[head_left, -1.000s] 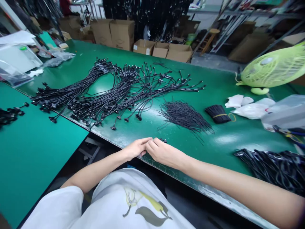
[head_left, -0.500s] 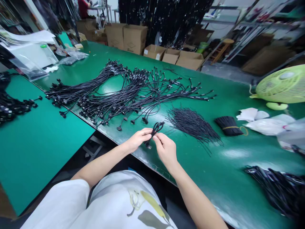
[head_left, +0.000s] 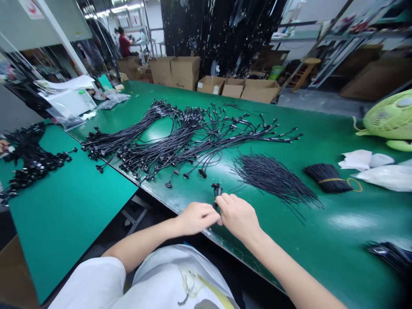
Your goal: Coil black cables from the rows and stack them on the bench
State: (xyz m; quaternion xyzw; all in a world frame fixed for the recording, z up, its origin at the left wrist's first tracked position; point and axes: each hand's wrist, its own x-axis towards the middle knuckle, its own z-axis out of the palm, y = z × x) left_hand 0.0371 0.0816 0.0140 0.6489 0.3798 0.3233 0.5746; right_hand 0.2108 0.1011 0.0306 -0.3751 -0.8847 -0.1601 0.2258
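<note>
Cable heap [head_left: 185, 133], strands [head_left: 273, 176] beyond; right grip [head_left: 240, 214] clamped on black bundle [head_left: 217, 190], left grip [head_left: 197, 218] unclear

light-green fan [head_left: 391, 116], wooden stool [head_left: 308, 68], cardboard boxes [head_left: 185, 74]

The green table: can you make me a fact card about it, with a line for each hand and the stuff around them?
Surface: shiny green table
Left hand: right next to the other hand; its grip is unclear
Right hand: pinching a small black cable bundle
Beyond the hands: long thin black cables with dark plugs
Right of those: loose heap of thin black strips
Farther right: black bundle with a yellow band
Right edge: lime-green fan
</note>
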